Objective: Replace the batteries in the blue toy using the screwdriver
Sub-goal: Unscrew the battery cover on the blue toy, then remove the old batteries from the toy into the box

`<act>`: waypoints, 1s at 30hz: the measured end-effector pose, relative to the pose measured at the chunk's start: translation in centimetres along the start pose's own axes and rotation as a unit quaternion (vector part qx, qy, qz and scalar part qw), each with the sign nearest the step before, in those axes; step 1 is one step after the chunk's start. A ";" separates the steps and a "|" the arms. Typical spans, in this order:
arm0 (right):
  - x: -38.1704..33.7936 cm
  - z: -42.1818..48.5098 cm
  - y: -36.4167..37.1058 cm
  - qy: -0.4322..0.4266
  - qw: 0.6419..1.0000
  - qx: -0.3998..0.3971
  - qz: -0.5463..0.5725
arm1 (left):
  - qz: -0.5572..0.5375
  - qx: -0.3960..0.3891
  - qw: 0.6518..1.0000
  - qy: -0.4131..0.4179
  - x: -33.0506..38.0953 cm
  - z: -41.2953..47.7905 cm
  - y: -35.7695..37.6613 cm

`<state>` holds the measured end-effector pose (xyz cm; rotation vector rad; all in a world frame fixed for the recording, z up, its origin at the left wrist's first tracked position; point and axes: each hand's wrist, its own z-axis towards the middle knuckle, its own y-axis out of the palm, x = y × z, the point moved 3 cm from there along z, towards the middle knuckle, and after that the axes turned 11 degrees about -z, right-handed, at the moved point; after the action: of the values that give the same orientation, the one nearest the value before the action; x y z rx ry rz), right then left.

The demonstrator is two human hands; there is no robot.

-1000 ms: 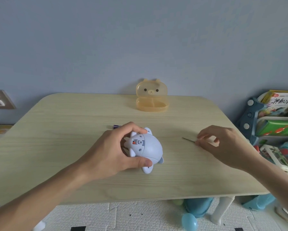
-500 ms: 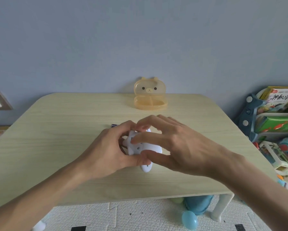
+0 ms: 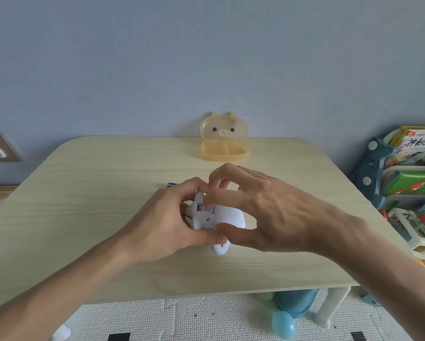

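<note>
The left grip (image 3: 167, 222) clamps the blue toy (image 3: 206, 221), underside up, on the tabletop (image 3: 83, 205); the right grip (image 3: 268, 212) pinches it from the opposite side, forefinger at the battery hatch (image 3: 202, 209); a battery (image 3: 171, 185) lies just beyond the left grip.

Toy (image 3: 229, 215) on table (image 3: 95, 205), before case (image 3: 225, 146)

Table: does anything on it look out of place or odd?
Nothing spilled or broken. What looks like a battery lies loose on the table just behind the left hand; the orange box stands open.
</note>
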<state>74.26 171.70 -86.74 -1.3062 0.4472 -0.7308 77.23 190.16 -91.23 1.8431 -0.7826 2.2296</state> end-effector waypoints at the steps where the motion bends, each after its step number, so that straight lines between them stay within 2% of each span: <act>1: -0.1 0.0 -0.1 -0.002 1.000 -0.005 -0.007 | 0.001 -0.003 1.000 0.002 0.0 0.0 0.0; 11: -0.7 0.9 -0.2 -0.027 1.000 -0.016 0.003 | -0.019 -0.019 1.000 0.004 0.3 -0.3 0.4; 15: -0.4 0.7 -0.2 -0.030 0.999 0.020 0.028 | -0.002 -0.018 1.000 0.000 0.4 -0.3 0.3; 18: -0.2 0.4 -0.1 0.002 0.995 0.057 0.076 | 0.007 -0.013 1.000 0.005 0.4 -0.2 0.3; 26: -0.2 -0.9 -0.5 0.026 0.990 0.111 0.088 | -0.015 -0.003 1.000 -0.005 0.0 -0.3 0.0; 30: 0.5 -2.6 -0.2 0.048 0.988 0.066 0.128 | -0.029 -0.005 0.999 -0.016 -0.5 -0.5 -0.2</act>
<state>72.87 169.50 -87.05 -1.0694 0.6222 -0.5981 76.95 190.65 -91.69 1.8750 -0.7344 2.1622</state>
